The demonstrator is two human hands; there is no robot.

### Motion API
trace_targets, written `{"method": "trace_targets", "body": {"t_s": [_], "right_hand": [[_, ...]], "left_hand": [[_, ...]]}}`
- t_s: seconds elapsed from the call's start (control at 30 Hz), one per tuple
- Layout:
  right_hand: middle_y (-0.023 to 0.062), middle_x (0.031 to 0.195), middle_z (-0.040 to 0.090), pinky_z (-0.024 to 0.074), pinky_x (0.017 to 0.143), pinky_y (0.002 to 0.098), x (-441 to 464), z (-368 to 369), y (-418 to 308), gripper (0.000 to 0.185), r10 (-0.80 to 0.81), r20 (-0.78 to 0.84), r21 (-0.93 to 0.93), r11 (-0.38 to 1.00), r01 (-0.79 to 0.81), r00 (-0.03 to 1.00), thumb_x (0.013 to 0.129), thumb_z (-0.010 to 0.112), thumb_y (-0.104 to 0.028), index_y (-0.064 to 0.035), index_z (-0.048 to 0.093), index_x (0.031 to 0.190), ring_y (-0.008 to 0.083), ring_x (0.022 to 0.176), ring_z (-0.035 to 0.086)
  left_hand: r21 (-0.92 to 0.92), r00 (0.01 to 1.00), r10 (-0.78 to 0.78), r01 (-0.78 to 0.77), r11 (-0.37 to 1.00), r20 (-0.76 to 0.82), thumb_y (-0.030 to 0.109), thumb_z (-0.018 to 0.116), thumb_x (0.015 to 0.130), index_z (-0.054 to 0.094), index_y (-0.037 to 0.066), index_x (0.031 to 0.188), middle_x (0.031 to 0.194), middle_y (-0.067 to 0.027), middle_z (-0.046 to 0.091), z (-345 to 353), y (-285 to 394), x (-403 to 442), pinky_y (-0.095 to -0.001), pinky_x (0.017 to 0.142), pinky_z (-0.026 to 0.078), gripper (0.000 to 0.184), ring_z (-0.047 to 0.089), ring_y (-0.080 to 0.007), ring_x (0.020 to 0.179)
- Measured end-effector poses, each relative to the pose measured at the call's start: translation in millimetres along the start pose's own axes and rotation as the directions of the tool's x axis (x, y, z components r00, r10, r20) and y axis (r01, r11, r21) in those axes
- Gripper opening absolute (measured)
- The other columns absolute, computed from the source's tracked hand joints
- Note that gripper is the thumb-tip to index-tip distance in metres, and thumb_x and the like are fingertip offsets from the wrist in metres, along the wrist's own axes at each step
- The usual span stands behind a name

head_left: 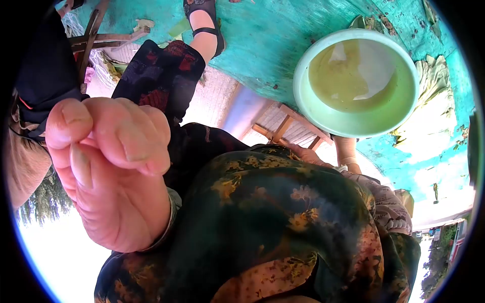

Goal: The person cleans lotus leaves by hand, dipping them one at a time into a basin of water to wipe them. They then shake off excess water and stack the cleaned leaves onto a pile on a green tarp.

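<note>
My left hand (116,166) is close to the camera on the left, palm towards me. Its fingers curl over and the thumb tip lies against them; nothing shows between them. Low behind my dark flowered top (252,192), part of my right hand (309,154) is visible near my lap, below the basin. The fingers of that hand are mostly hidden. A pale green basin (356,121) with yellowish liquid (348,76) stands at the upper right, apart from my left hand.
A turquoise sheet (262,40) covers the ground, with pale dried leaves (429,101) right of the basin. Wooden stool parts (91,43) stand upper left, beside a dark-clothed person (45,65). A foot in a dark strapped shoe (204,28) rests at the top.
</note>
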State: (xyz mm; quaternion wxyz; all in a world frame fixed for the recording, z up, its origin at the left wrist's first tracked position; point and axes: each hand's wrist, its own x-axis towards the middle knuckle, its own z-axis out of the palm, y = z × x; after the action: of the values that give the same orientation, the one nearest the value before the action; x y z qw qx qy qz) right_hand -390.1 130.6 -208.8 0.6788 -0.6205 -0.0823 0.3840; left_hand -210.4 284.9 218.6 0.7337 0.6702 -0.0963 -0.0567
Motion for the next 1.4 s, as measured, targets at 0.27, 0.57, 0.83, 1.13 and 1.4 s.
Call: {"method": "trace_targets", "body": {"t_s": [0.27,0.57,0.83,1.13,1.4], "right_hand": [[0.0195,0.104,0.051,0.0425,0.079,0.0428,-9.4,-7.8,-91.6,0.031,-0.043,-0.09,-0.304,0.953,0.014,0.995,0.088,0.043,-0.025,-0.0022,0.042,0.11,0.0374,0.093,0.052],[0.0105,0.091,0.053,0.0484,0.062,0.036,-3.3,17.5,-61.3,0.026,-0.309,-0.071,-0.703,0.69,0.172,0.948,0.085,0.044,-0.027,-0.0043,0.051,0.095,0.027,0.082,0.056],[0.0088,0.086,0.057,0.05,0.058,0.0368,-7.7,20.5,-85.7,0.022,-0.015,-0.057,-0.64,0.768,-0.025,0.998,0.087,0.041,-0.03,-0.0112,0.051,0.094,0.0264,0.077,0.059],[0.0115,0.088,0.062,0.0469,0.071,0.0397,-12.7,53.3,-116.7,0.038,0.145,-0.367,-0.406,0.864,-0.299,0.919,0.089,0.035,-0.041,-0.0128,0.053,0.106,0.0297,0.081,0.06],[0.0113,0.084,0.062,0.0468,0.07,0.0399,10.1,44.3,-146.9,0.036,0.14,-0.403,-0.346,0.892,-0.292,0.905,0.086,0.04,-0.041,-0.0118,0.053,0.102,0.0291,0.078,0.06]], "left_hand": [[0.148,0.956,-0.272,0.255,0.956,0.111,0.013,0.049,0.087,0.038,0.01,0.089,0.069,0.0004,0.035,42.0,0.8,97.4,-0.0276,0.058,0.024,0.012,0.032,-0.0108,0.057],[0.196,0.902,-0.414,0.387,0.901,0.121,0.014,0.051,0.087,0.042,0.008,0.09,0.067,-0.0022,0.041,35.4,9.6,134.5,-0.0282,0.054,0.027,0.011,0.035,-0.0126,0.055],[0.05,0.885,-0.456,0.453,0.89,0.097,0.008,0.049,0.086,0.049,-0.003,0.103,0.076,-0.0086,0.052,35.3,6.4,151.3,-0.0273,0.062,0.039,0.02,0.047,-0.0144,0.063],[-0.013,0.646,-0.748,0.758,0.652,0.152,0.005,0.052,0.085,0.054,-0.001,0.099,0.082,-0.0056,0.059,65.1,-36.1,134.1,-0.0201,0.068,0.044,0.015,0.053,-0.0072,0.072],[0.158,0.455,-0.868,0.859,0.487,0.2,0.005,0.048,0.087,0.053,-0.001,0.098,0.081,-0.0041,0.057,58.0,-43.6,121.1,-0.0195,0.065,0.045,0.013,0.053,-0.0065,0.075]]}}
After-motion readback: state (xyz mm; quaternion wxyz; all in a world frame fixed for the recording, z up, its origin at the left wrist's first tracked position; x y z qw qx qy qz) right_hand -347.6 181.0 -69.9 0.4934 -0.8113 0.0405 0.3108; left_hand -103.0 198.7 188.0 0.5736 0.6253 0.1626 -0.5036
